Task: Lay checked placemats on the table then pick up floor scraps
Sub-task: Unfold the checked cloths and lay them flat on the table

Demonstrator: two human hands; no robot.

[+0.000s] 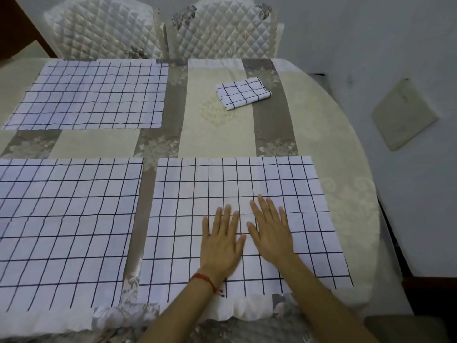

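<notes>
Three white placemats with dark checks lie spread flat on the table: one at the far left (94, 95), one at the near left (61, 231), and one at the near right (284, 184). My left hand (221, 240) and my right hand (270, 232) press side by side on the near right placemat, palms down with straight fingers. A red cord circles my left wrist. A fourth checked placemat (243, 93) sits folded at the far right of the table.
The table (215, 129) wears a cream and grey floral cloth and has a rounded right end. Two quilted chairs (103, 28) stand at the far side. On the floor to the right lies a beige square cushion (405, 113).
</notes>
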